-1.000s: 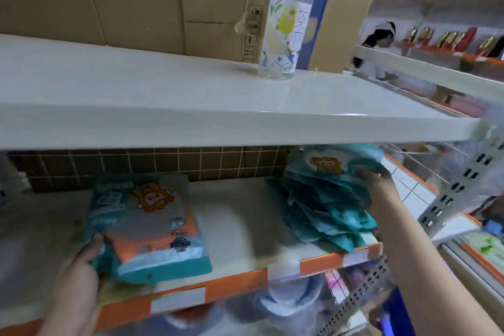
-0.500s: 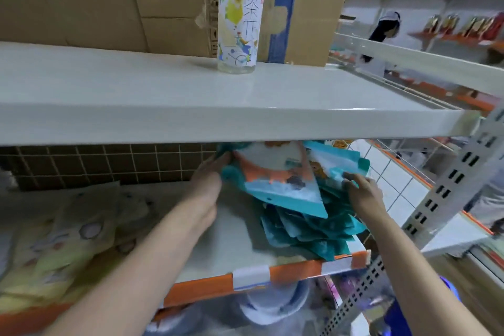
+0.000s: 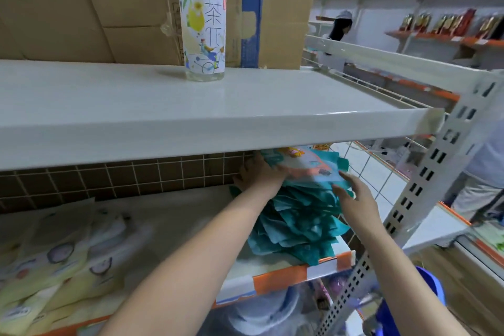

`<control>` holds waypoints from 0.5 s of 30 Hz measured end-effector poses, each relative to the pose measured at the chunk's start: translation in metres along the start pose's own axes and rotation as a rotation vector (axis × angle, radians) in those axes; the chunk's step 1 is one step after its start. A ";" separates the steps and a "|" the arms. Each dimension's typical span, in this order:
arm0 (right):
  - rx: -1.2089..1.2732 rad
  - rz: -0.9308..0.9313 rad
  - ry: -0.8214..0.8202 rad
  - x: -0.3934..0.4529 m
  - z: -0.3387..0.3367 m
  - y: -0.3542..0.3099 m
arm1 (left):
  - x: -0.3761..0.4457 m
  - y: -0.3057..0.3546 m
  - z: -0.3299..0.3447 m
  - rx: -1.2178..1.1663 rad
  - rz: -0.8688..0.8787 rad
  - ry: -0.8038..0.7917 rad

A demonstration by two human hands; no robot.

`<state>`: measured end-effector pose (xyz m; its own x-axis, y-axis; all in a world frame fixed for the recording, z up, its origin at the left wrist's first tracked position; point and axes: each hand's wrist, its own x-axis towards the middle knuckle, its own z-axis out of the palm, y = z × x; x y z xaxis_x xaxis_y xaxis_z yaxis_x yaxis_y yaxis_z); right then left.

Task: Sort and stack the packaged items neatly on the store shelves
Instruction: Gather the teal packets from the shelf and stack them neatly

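A pile of teal packets (image 3: 300,221) lies fanned out at the right end of the lower shelf (image 3: 278,278). On top of it sits a bundle of teal and orange packets (image 3: 308,166) with a cartoon print. My left hand (image 3: 259,174) holds the bundle's left side, fingers curled round its far edge. My right hand (image 3: 354,194) rests with straight fingers against the bundle's front right edge. Pale yellow packets (image 3: 54,267) lie in a loose heap on the left of the same shelf.
The white upper shelf (image 3: 191,123) hangs just above the pile and carries a clear drink bottle (image 3: 202,27) and cardboard boxes (image 3: 109,3). A slotted metal upright (image 3: 425,185) stands right of the pile. A person (image 3: 341,27) stands in the far aisle.
My left hand carried the bundle from the left of the shelf over to the teal pile and set it on top. My right hand moved from the pile's side to the bundle's front edge.
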<state>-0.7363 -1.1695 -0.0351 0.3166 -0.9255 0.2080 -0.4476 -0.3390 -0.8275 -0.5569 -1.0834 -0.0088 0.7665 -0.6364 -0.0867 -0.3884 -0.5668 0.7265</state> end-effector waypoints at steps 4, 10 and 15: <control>-0.197 -0.013 0.027 -0.004 0.000 0.002 | 0.000 -0.007 -0.002 0.153 0.149 -0.111; -0.261 -0.129 0.115 -0.025 0.011 -0.013 | -0.020 -0.031 -0.029 0.020 0.278 0.044; -0.179 -0.352 0.157 -0.058 0.043 -0.043 | -0.053 -0.083 -0.080 0.070 0.304 0.195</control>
<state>-0.6996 -1.0942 -0.0341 0.3510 -0.7578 0.5500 -0.4777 -0.6501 -0.5909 -0.5244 -0.9609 -0.0100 0.6914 -0.6732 0.2622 -0.6420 -0.4061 0.6503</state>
